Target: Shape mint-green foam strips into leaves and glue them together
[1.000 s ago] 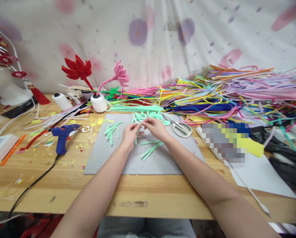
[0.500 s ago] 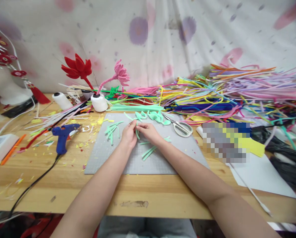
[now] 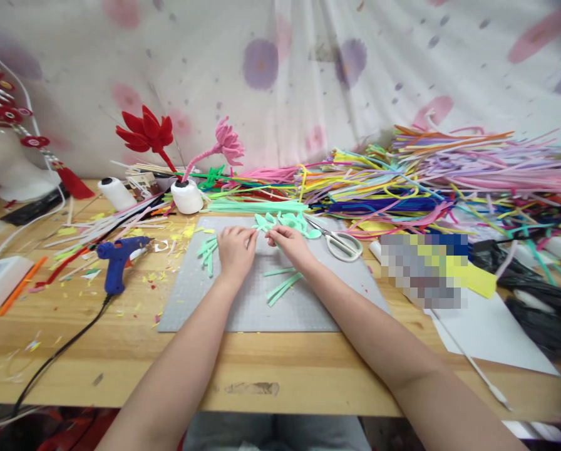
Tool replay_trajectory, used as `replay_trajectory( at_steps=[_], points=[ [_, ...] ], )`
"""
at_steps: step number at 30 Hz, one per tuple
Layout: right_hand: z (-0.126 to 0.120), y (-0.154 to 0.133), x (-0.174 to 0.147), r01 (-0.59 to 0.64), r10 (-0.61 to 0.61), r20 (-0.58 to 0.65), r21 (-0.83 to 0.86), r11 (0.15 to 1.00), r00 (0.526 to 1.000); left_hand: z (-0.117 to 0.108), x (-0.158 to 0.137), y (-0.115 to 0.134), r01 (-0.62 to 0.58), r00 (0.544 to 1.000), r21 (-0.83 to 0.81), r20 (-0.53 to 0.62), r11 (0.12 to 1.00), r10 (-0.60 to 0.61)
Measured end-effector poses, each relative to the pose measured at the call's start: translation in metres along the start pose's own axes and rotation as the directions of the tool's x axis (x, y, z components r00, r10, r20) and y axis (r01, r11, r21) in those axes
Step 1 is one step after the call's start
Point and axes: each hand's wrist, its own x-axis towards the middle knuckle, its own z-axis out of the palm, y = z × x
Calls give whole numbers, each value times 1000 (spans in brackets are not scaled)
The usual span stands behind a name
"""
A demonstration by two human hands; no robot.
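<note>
Above the grey cutting mat (image 3: 243,307), my left hand (image 3: 236,250) and my right hand (image 3: 287,245) face each other with a small gap between them. Both are closed in a pinch on a short mint-green pipe cleaner (image 3: 261,230), mostly hidden by the fingers. Just behind them lie shaped mint-green pipe-cleaner pieces (image 3: 292,220). Cut mint-green strips (image 3: 206,255) rest left of my left hand, partly covered by it. More cut strips (image 3: 283,289) lie below my right hand. Scissors (image 3: 341,244) sit at the mat's right edge.
A blue glue gun (image 3: 118,260) with a cord lies to the left. Red (image 3: 146,130) and pink (image 3: 228,143) pipe-cleaner flowers stand behind the mat. Bundles of coloured pipe cleaners (image 3: 379,181) fill the back right. White paper (image 3: 496,338) lies right.
My hands have moved apart from touching, the left one shifting left. The green piece that hung below the fingers now shows only slightly between them.
</note>
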Motion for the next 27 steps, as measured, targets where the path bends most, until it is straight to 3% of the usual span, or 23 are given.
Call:
replay_trajectory(
  at_steps=[4, 9, 12, 16, 20, 22, 24, 27],
  points=[
    [5, 2, -1, 25, -25, -111, -1, 1000, 994, 5, -7, 10, 27, 990, -129, 142, 991, -9],
    [12, 7, -2, 154, -179, -227, -124, 980, 957, 8, -11, 17, 196, 963, -313, 242, 929, -121],
    [16, 8, -2, 170, -184, -160, -100, 980, 970, 11, -12, 20, 257, 943, -332, 294, 908, -159],
    [17, 8, -2, 32, -32, -10, 25, 999, 999, 13, -12, 19, 202, 940, -290, 326, 935, -102],
    [11, 5, 0, 21, -22, -52, -19, 1000, 998, 8, -8, 10, 228, 937, -286, 325, 931, -130],
    [9, 3, 0, 34, -39, -76, -70, 997, 996, 5, -3, 5, 321, 940, -398, 244, 859, -238],
    [7, 2, 0, 3, -6, -34, -81, 997, 999, 2, 1, 1, 392, 919, -563, 203, 728, -337],
    [9, 0, -3, -63, 66, 97, -28, 998, 993, 0, 6, 0, 486, 869, -726, 340, 487, -361]
  ],
)
